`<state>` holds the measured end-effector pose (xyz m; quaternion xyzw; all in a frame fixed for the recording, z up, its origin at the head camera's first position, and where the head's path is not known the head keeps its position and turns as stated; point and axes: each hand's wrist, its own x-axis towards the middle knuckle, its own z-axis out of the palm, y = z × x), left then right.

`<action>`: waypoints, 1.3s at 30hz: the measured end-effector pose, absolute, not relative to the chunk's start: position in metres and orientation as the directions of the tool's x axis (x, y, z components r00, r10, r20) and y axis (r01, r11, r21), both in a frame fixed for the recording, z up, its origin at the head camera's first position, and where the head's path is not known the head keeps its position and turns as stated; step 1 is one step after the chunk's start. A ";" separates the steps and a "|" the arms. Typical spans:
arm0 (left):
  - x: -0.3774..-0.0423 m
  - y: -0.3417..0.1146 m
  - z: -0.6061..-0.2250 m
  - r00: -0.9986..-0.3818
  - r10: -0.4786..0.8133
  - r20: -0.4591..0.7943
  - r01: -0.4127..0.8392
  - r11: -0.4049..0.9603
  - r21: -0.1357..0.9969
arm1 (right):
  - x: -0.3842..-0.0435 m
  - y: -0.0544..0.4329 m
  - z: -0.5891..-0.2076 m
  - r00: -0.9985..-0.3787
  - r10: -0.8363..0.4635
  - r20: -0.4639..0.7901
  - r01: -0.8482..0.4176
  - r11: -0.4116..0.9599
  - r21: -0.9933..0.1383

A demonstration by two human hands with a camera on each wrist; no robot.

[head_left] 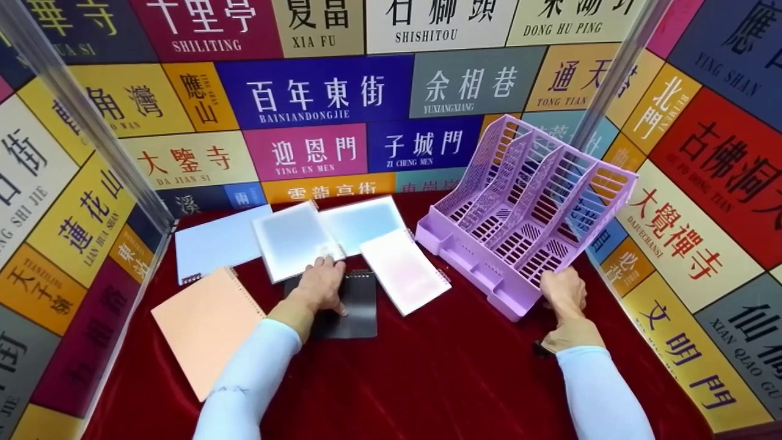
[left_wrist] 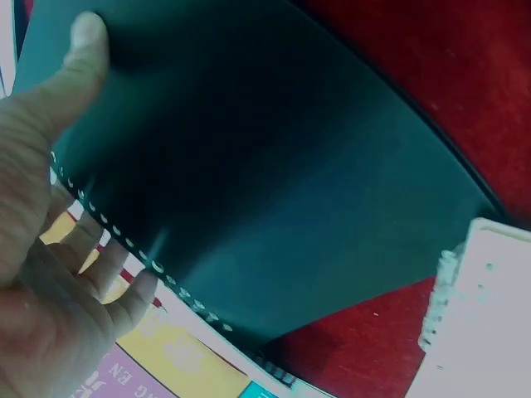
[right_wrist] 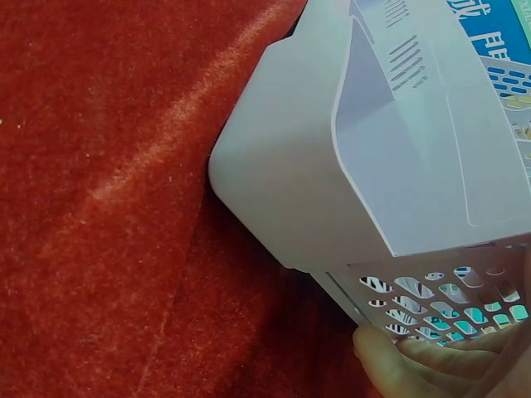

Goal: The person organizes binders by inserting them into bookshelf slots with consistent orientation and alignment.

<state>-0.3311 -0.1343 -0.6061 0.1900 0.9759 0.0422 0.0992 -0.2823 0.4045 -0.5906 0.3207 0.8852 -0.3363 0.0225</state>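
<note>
A black spiral notebook (head_left: 357,305) lies under my left hand (head_left: 321,284). In the left wrist view its dark cover (left_wrist: 274,166) fills the middle, my thumb resting on it and the other fingers curled at the ring-bound edge. My right hand (head_left: 563,293) grips the lower right side of a purple file rack (head_left: 464,244), which has several upright slots and a row of small front bins. Seen from the right wrist, fingers (right_wrist: 448,361) hold the perforated side panel below the solid front corner.
Around the black notebook lie a peach notebook (head_left: 204,330), a blue one (head_left: 223,238), a pale blue-white one (head_left: 293,235), another light blue one (head_left: 372,223) and a white-pink one (head_left: 403,272). Dark red cloth (head_left: 415,379) covers the table. Colourful sign-printed walls (head_left: 317,91) enclose it.
</note>
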 end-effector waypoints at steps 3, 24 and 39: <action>-0.333 -0.134 -0.605 -0.910 0.370 -0.184 0.346 0.926 0.149 | -0.282 0.404 -0.590 -0.792 0.556 -0.254 0.585 0.568 -0.579; -0.338 -0.130 -0.557 -0.856 0.464 -0.230 0.429 0.884 0.187 | -0.280 0.406 -0.595 -0.787 0.558 -0.265 0.590 0.551 -0.590; -0.331 -0.124 -0.530 -0.825 0.502 -0.257 0.460 0.863 0.210 | -0.282 0.405 -0.593 -0.775 0.565 -0.284 0.605 0.531 -0.594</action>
